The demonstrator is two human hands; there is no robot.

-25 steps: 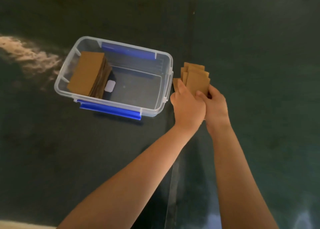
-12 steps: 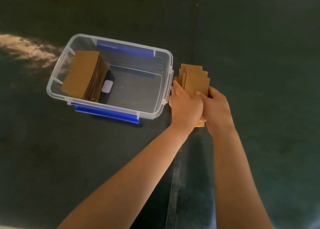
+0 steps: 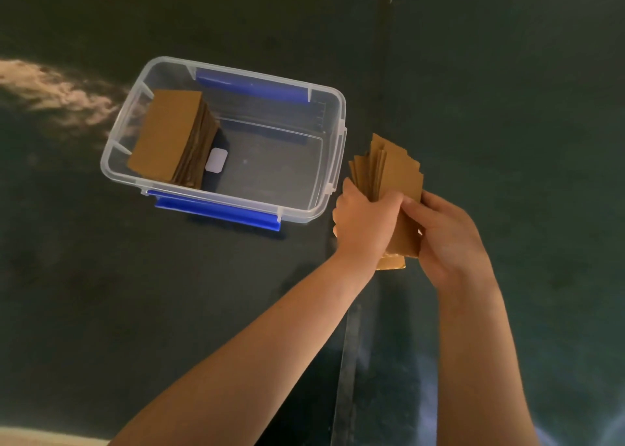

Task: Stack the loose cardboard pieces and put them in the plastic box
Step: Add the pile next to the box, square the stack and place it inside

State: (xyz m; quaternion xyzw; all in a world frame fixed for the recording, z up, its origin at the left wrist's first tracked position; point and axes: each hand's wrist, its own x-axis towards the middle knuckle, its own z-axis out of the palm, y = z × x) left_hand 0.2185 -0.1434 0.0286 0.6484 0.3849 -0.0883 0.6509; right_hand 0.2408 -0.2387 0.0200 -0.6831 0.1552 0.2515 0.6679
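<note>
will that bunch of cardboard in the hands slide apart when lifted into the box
Probably some: the cardboard pieces are fanned, edges uneven. Each looks stiff and flat, so unlikely to flop. Both the left hand and right hand clamp them, which should help.

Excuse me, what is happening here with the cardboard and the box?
A person is gathering loose cardboard pieces between the left hand and right hand, just right of a clear plastic box with blue latches. The pieces are fanned out, not yet squared. One stack of cardboard already leans at the box's left end; the rest of the box is free.
</note>
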